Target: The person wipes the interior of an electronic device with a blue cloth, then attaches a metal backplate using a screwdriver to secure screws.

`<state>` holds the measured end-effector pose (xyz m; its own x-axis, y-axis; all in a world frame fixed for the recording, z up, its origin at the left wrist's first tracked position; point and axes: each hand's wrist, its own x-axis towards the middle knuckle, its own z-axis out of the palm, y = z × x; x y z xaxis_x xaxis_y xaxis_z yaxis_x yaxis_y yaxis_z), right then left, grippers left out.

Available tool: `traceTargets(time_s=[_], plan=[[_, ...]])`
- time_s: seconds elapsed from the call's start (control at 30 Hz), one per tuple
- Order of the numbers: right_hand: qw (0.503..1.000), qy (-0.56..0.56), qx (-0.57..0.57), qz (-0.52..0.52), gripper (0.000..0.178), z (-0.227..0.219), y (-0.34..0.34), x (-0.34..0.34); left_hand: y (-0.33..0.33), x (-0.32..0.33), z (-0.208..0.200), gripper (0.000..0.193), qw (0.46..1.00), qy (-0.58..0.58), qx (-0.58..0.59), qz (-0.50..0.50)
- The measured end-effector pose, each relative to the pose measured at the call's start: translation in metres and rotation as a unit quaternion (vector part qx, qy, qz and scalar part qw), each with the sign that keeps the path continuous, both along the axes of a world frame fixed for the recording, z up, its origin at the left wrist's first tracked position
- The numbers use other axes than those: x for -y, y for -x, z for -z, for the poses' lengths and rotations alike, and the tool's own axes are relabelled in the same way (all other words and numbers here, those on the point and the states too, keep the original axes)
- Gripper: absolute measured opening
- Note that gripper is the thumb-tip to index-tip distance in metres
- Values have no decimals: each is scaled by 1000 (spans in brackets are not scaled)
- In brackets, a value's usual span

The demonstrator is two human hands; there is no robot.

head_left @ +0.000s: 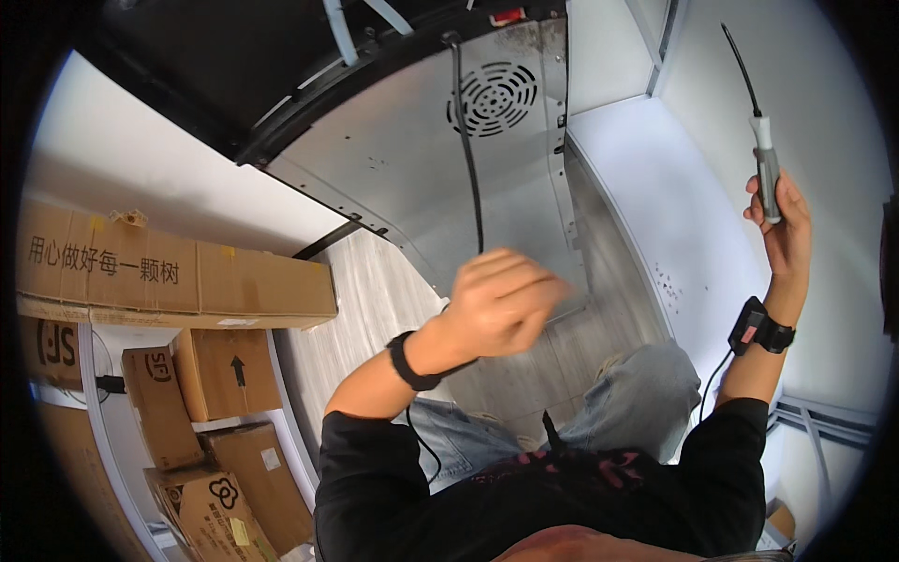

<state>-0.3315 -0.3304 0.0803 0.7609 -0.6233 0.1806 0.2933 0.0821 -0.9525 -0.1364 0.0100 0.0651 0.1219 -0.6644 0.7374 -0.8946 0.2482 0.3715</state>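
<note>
R hand (789, 229): fingers closed round screwdriver (766, 169). L hand (506, 298): fingers curled nr cable (471, 167), metal panel (398, 145); can't tell if pinching.

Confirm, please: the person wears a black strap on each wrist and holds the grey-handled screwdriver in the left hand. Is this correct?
Not quite: the head view shows the grey-handled screwdriver in the right hand, not the left hand.

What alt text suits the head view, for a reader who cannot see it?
A person's right hand holds up a grey-handled, screwdriver-like tool; the curled left hand is near a black cable and a vented metal panel. Cardboard boxes are at left.
</note>
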Motion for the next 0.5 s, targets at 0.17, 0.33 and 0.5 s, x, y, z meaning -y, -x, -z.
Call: traceTargets(time_s=[0.17,0.33,0.5], plan=[[985,-85,-43,-147,58,103,42,52,21,64,85,12,983,-131,-120,42],[976,-172,-83,-103,46,184,81,61,47,142,182,13,947,-203,-249,2],[950,-141,-267,79,26,258,113,68,78,201,250,16,921,-266,-282,18]])
